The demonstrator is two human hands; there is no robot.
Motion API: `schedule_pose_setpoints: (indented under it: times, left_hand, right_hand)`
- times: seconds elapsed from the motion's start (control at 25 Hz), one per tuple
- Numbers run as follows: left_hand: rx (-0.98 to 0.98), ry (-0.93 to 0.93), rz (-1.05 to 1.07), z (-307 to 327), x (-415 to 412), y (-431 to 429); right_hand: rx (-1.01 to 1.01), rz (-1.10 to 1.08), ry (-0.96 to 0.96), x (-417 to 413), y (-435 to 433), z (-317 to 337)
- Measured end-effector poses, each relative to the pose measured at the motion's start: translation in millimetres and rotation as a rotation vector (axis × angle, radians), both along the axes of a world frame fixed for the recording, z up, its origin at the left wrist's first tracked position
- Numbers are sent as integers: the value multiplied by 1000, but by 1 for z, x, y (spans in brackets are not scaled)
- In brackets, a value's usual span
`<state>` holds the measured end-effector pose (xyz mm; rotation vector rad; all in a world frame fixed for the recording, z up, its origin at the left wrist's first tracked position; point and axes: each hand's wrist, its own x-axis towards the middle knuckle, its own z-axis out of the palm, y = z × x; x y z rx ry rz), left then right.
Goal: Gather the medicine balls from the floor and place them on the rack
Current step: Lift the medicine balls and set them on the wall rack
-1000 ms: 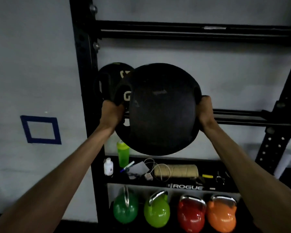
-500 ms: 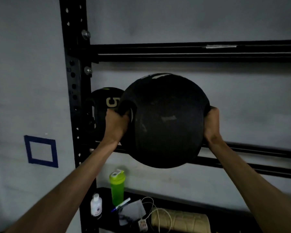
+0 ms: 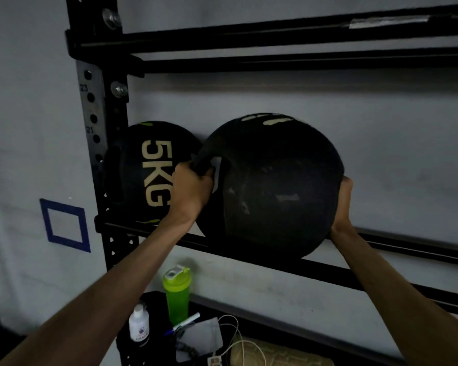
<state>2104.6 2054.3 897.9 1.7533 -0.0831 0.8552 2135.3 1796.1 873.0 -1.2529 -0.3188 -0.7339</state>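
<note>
**A:** Where is the ball?

**B:** You hold the ball (image 3: 275, 186), large, black and scuffed, up at the rack (image 3: 117, 120), between both hands. Its low edge meets the front one of the two middle rails (image 3: 328, 273). I cannot tell whether its weight rests there.

**A:** How do the hands hold it?

**B:** Your left hand (image 3: 191, 188) is clenched around the handle (image 3: 206, 154) on the ball's left side, knuckles facing you. Your right hand (image 3: 341, 204) clasps the ball's right side. Its fingers reach round behind the ball, so their tips are hidden. Both forearms stretch up from the bottom corners of the view.

**A:** What else is on those rails?

**B:** A 5KG ball (image 3: 148, 173) sits at their left end, against the rack's upright. It is black with pale "5KG" lettering turned on its side. Your ball is just beside it on the right and covers its right edge. I cannot tell whether the two touch.

**A:** And below?

**B:** A dark shelf (image 3: 156, 302) lies under your left forearm. At its left end stands a small white bottle (image 3: 138, 327), with a green shaker (image 3: 177, 299) just to its right, nearer the wall. A pen (image 3: 185, 322) and a looping white cable (image 3: 237, 331) lie further right. The light is dim, so smaller items there are hard to make out.

**A:** Anything on the wall?

**B:** A blue tape square (image 3: 45, 220) is stuck to the pale wall (image 3: 381, 154), left of the upright.
</note>
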Motion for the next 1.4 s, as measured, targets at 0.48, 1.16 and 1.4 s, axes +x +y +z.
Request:
schedule_pose_setpoints:
  times: [0.48, 1.16, 1.4]
  left_hand:
    - [531, -437, 411, -26, 41, 23]
    - [761, -272, 483, -28, 48, 16]
    - [677, -214, 309, -69, -17, 22]
  right_hand:
    - [-198, -4, 11, 64, 19, 9]
    - [-384, -109, 327, 68, -6, -7]
    - [-738, -372, 394, -40, -13, -26]
